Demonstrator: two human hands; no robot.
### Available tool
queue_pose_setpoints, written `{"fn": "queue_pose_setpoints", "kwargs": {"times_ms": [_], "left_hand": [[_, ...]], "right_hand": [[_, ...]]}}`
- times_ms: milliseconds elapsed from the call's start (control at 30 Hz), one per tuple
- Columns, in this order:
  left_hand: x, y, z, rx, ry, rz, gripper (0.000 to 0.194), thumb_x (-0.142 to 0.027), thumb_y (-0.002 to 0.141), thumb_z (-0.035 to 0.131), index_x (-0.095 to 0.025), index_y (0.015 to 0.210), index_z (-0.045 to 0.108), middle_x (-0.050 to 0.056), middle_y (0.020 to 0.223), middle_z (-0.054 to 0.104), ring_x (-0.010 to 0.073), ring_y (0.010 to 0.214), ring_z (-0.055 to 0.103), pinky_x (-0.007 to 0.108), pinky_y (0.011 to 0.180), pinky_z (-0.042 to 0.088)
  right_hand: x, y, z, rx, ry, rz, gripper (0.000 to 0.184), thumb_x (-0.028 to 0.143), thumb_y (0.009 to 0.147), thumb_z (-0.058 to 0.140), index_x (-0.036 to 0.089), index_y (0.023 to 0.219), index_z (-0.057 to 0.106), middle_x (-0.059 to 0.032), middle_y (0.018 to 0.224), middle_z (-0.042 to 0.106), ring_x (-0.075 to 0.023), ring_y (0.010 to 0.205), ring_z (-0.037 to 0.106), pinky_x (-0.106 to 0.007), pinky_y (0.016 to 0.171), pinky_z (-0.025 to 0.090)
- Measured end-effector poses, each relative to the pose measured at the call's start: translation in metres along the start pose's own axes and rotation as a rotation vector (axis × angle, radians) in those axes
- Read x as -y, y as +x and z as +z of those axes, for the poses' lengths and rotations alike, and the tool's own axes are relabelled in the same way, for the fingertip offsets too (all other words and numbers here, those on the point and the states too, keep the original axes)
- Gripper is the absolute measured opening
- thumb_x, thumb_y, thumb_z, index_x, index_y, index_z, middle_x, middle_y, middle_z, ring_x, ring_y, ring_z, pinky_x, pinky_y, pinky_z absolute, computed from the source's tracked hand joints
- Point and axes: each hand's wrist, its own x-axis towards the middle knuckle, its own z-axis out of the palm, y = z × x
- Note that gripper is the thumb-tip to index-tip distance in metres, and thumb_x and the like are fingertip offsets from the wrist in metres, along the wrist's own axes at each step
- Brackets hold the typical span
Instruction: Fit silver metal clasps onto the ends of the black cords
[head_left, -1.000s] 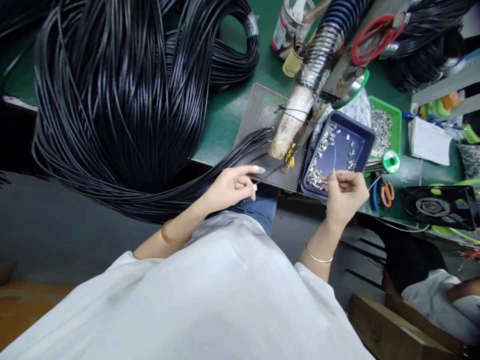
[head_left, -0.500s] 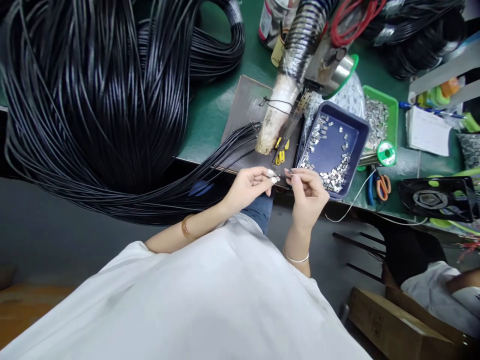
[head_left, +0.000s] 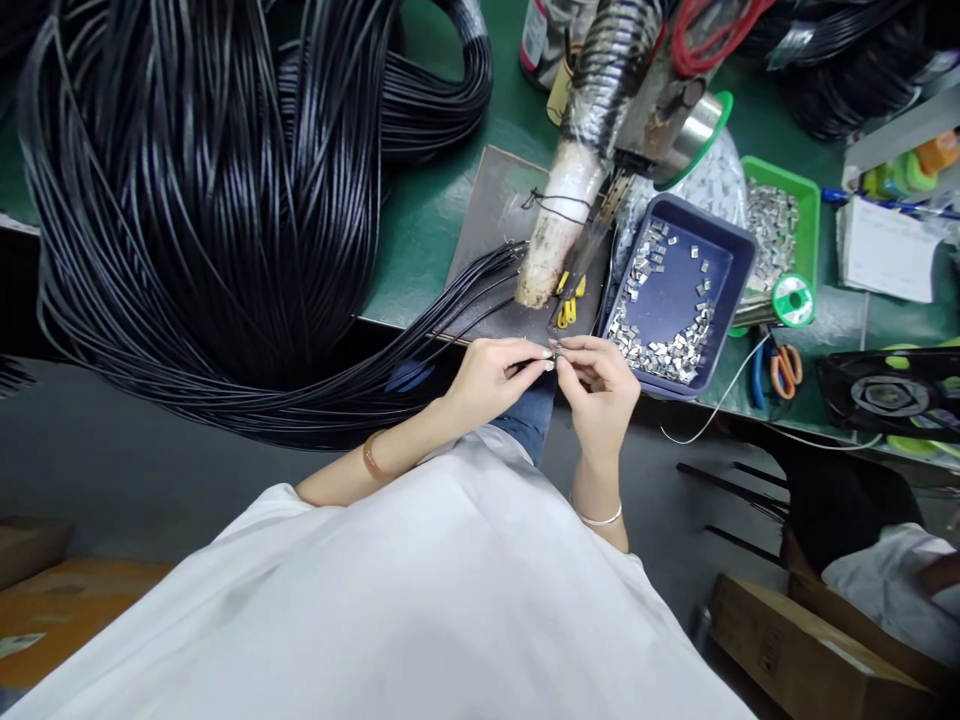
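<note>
My left hand (head_left: 491, 378) and my right hand (head_left: 598, 385) meet fingertip to fingertip at the front edge of the green bench, just below a dark work plate (head_left: 495, 220). Both pinch a small metal piece (head_left: 556, 353) between them, at the end of a thin black cable. A fan of black cable ends (head_left: 480, 290) lies across the plate toward my left hand. A blue tray (head_left: 739, 270) with several small metal clips stands right of my right hand.
A huge bundle of black cables (head_left: 225, 190) fills the left of the bench. A taped hose nozzle (head_left: 559, 225) points down over the plate. A green tray (head_left: 806, 200), solder spool (head_left: 793, 298), scissors (head_left: 784, 368) and a fan (head_left: 889, 392) lie at right. Another person's sleeve (head_left: 892, 590) shows lower right.
My right hand left the blue tray and came left to meet my left hand; both now pinch together at the bench edge. The view shifted slightly.
</note>
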Motion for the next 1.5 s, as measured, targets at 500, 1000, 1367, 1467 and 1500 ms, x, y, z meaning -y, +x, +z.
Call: {"fn": "queue_pose_setpoints", "kwargs": {"times_ms": [500, 1000, 1367, 1467, 1500], "left_hand": [[-0.012, 0.002, -0.012, -0.001, -0.547, -0.346, 0.023, -0.029, 0.078, 0.073, -0.012, 0.091, 0.064, -0.002, 0.057, 0.063, 0.0055, 0.047, 0.052, 0.018, 0.049, 0.037], [-0.004, 0.016, -0.012, -0.064, -0.594, -0.336, 0.019, -0.030, 0.067, 0.079, -0.014, 0.075, 0.073, 0.001, 0.074, 0.071, 0.0100, 0.070, 0.064, 0.022, 0.073, 0.052], [-0.009, 0.023, -0.011, -0.112, -0.554, -0.308, 0.019, -0.028, 0.069, 0.078, -0.013, 0.077, 0.072, 0.000, 0.068, 0.068, 0.0080, 0.062, 0.059, 0.021, 0.065, 0.049], [-0.008, 0.023, -0.011, -0.108, -0.548, -0.317, 0.021, -0.031, 0.069, 0.078, -0.013, 0.076, 0.071, 0.000, 0.067, 0.067, 0.0088, 0.062, 0.060, 0.022, 0.064, 0.049], [-0.007, 0.023, -0.012, -0.108, -0.542, -0.318, 0.020, -0.031, 0.069, 0.078, -0.013, 0.076, 0.071, 0.000, 0.067, 0.067, 0.0088, 0.062, 0.060, 0.022, 0.063, 0.049]], "right_hand": [[0.004, -0.002, 0.006, -0.215, 0.007, -0.083, 0.010, 0.026, 0.094, 0.053, 0.022, 0.096, 0.062, -0.0039, 0.102, 0.068, -0.0146, 0.093, 0.072, -0.029, 0.072, 0.063], [-0.009, 0.000, 0.010, -0.112, -0.143, -0.262, 0.002, 0.021, 0.087, 0.061, 0.023, 0.089, 0.062, -0.0032, 0.097, 0.073, -0.0156, 0.089, 0.072, -0.030, 0.069, 0.061], [-0.014, 0.008, 0.012, -0.141, -0.334, -0.460, 0.010, 0.016, 0.085, 0.061, 0.025, 0.088, 0.058, -0.0018, 0.099, 0.075, -0.0142, 0.089, 0.073, -0.030, 0.075, 0.059], [-0.015, 0.008, 0.012, -0.135, -0.356, -0.478, 0.011, 0.015, 0.085, 0.061, 0.025, 0.087, 0.057, -0.0019, 0.099, 0.075, -0.0141, 0.088, 0.073, -0.029, 0.074, 0.060], [-0.015, 0.008, 0.012, -0.130, -0.359, -0.488, 0.012, 0.015, 0.085, 0.062, 0.025, 0.088, 0.057, -0.0018, 0.100, 0.075, -0.0141, 0.088, 0.073, -0.029, 0.074, 0.060]]}}
